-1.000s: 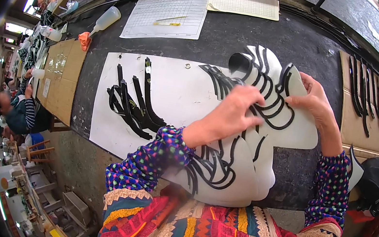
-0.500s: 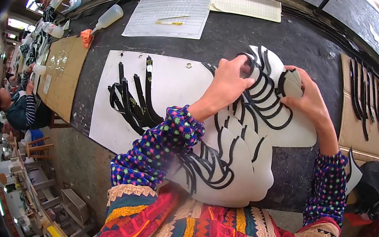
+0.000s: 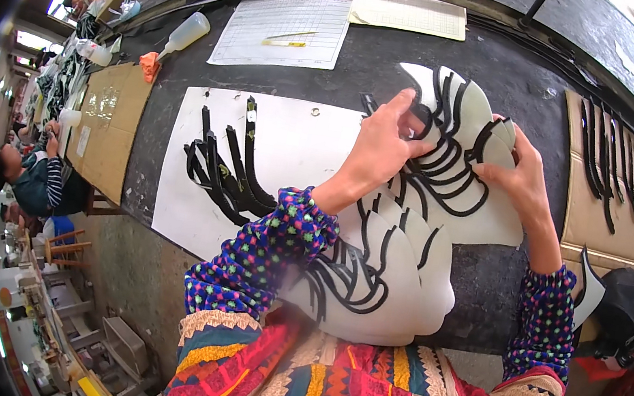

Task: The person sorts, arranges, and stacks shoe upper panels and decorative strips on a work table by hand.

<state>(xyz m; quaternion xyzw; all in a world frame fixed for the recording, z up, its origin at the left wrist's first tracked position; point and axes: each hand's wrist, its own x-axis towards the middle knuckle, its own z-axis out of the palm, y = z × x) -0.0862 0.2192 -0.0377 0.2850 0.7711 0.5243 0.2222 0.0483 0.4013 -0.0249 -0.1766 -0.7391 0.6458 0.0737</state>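
My left hand (image 3: 380, 146) pinches the black-edged rim of a white panel, thumb and index finger curled on it. Opposite it, my right hand (image 3: 519, 175) grips the right side of the same fanned stack, thumb in front, at a small greyish piece (image 3: 498, 147) with a black edge. The stack of white panels (image 3: 486, 215) has curved black strips along its overlapping edges. Closer to my body lies a second overlapping pile of white panels (image 3: 409, 294) with similar black strips. Left of my hands, loose black strips (image 3: 226, 172) rest on a white sheet (image 3: 295, 125).
Beyond the sheet are a gridded paper (image 3: 280, 33) with a yellow-handled slim tool and a second paper (image 3: 410, 13). A squeeze bottle (image 3: 187, 33) lies by an orange cloth (image 3: 148, 66). Cardboard at right (image 3: 601, 216) bears a row of black strips. A person (image 3: 42, 173) sits at left.
The far edges of the held panels have fanned apart, and another pointed white panel shows at upper left. Both hands have shifted slightly and keep their grip.
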